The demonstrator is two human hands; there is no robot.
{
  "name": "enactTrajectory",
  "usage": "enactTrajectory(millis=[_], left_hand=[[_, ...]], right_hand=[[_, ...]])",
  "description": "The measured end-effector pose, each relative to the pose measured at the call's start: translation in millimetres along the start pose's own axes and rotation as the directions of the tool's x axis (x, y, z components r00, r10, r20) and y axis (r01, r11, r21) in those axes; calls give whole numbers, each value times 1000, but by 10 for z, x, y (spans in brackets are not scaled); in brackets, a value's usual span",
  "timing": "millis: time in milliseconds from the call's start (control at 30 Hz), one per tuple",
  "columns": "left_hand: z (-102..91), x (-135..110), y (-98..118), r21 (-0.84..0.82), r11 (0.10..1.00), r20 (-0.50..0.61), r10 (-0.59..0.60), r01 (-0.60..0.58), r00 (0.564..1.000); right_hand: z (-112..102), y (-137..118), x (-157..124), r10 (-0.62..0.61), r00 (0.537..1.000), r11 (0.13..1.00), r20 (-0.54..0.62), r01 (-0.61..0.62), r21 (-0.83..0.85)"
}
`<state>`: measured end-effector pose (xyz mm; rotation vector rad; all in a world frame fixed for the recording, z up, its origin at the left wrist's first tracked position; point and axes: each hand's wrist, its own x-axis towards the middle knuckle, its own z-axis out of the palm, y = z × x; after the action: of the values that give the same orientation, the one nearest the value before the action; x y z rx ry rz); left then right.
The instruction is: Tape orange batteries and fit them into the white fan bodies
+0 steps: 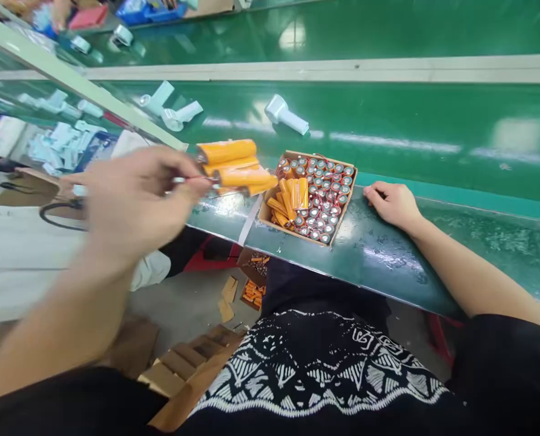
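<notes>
A thin red and silver stick (192, 180) is being pinched in the left hand (136, 203). The thumb and fingers are closing on it, and the hand is a bit blurry, so the stick is hard to see well. Its tip is reaching just beside a pile of orange battery tubes (236, 166). The tubes are shiny and fat, and they are lying across each other at the corner of a cardboard tray (306, 233). More short orange tubes (289, 200) are lying inside the tray, next to many round batteries with red rims and silver tops (319, 181). The tray is sitting on a dark green belt (379, 254).

The right hand (392, 204) is resting open on the edge of the belt, near the tray, and it is holding nothing. White plastic parts (286, 114) are lying on a green belt farther away. Below, a box of orange pieces (254, 295) is sitting on the floor.
</notes>
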<state>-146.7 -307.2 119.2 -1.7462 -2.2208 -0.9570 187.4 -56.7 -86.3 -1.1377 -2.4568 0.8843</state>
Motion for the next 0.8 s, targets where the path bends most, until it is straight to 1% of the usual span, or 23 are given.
enactTrajectory(millis=[67, 133, 167, 200, 233, 267, 300, 367, 400, 433, 467, 500, 533, 567, 600, 633, 667, 700, 733, 767, 800], left_hand=[[509, -77, 50, 13, 990, 58, 137, -137, 989], [989, -307, 29, 8, 981, 76, 192, -193, 978], [1182, -452, 3, 12, 980, 86, 198, -200, 976], [1328, -599, -27, 27, 979, 85, 198, -200, 977], [1422, -738, -62, 44, 978, 74, 200, -203, 977], [1464, -857, -101, 56, 975, 58, 210, -214, 976], [1463, -951, -150, 58, 971, 40, 232, -234, 972], [1380, -1047, -299, 33, 959, -6, 283, -283, 959], [1328, -1048, -408, 23, 960, -36, 280, -279, 959], [1287, -1019, -544, 24, 971, -64, 240, -239, 969], [1265, -964, -704, 34, 985, -82, 171, -169, 982], [1268, -887, -883, 44, 995, -71, 93, -90, 993], [1296, -791, -1070, 53, 998, -18, 28, -27, 999], [1344, -684, -1254, 60, 998, 70, -7, 3, 998], [1405, -574, -1424, 63, 998, 174, -9, -2, 985], [1466, -468, -1571, 61, 998, 275, 11, -29, 961], [1517, -376, -1687, 59, 996, 353, 39, -64, 935], [1546, -305, -1768, 61, 994, 405, 60, -92, 912], [1543, -261, -1814, 65, 991, 430, 74, -113, 900], [1503, -246, -1824, 70, 989, 430, 88, -131, 899], [1428, -264, -1800, 74, 987, 404, 101, -143, 909]], right_hand=[[0, -11, 2, -22, 1000, 999, 8, 22, -36], [3, -21, 4, -35, 999, 996, 12, 36, -81], [5, -23, 6, -39, 999, 994, 16, 40, -103], [8, -23, 10, -40, 999, 992, 21, 42, -119], [11, -22, 14, -40, 999, 990, 26, 43, -131], [15, -19, 18, -40, 999, 989, 30, 44, -138], [18, -17, 22, -40, 999, 989, 32, 44, -144], [26, -16, 29, -36, 999, 987, 25, 39, -157], [28, -18, 32, -28, 999, 986, 16, 31, -164], [31, -23, 35, -16, 1000, 986, 8, 17, -167], [32, -29, 40, -1, 1000, 986, -1, 1, -165], [34, -37, 46, 14, 1000, 987, -9, -15, -159], [34, -47, 54, 29, 999, 988, -18, -31, -151], [33, -59, 64, 42, 999, 989, -26, -45, -143], [30, -73, 74, 51, 998, 989, -33, -55, -135], [24, -90, 84, 56, 998, 990, -40, -61, -126], [13, -108, 89, 59, 997, 992, -44, -64, -113], [-4, -130, 87, 63, 997, 993, -51, -67, -93], [-25, -155, 70, 69, 995, 996, -65, -73, -60], [-50, -188, 33, 81, 992, 997, -100, -83, -11], [-75, -232, -29, 100, 983, 994, -155, -93, 50]])
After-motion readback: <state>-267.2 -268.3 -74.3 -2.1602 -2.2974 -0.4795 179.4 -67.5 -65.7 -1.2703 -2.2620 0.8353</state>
